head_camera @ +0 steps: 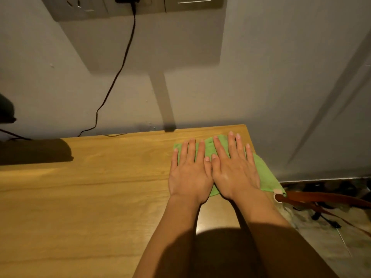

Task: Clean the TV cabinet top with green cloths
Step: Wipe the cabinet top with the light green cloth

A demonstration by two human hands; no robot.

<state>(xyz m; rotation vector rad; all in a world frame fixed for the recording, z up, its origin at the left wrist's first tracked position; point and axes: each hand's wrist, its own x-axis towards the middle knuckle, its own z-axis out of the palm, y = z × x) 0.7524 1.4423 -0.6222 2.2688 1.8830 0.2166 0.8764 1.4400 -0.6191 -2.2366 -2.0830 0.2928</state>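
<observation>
A green cloth lies flat at the far right corner of the wooden TV cabinet top, with its right corner hanging over the cabinet's right edge. My left hand and my right hand lie side by side on the cloth, palms down. The fingers of both are straight and spread, pressing the cloth onto the wood. The hands cover most of the cloth.
A grey wall rises right behind the cabinet. A black cable runs down it from a socket panel onto the cabinet. A dark object sits at the far left. A brown strap and cables lie on the floor at right.
</observation>
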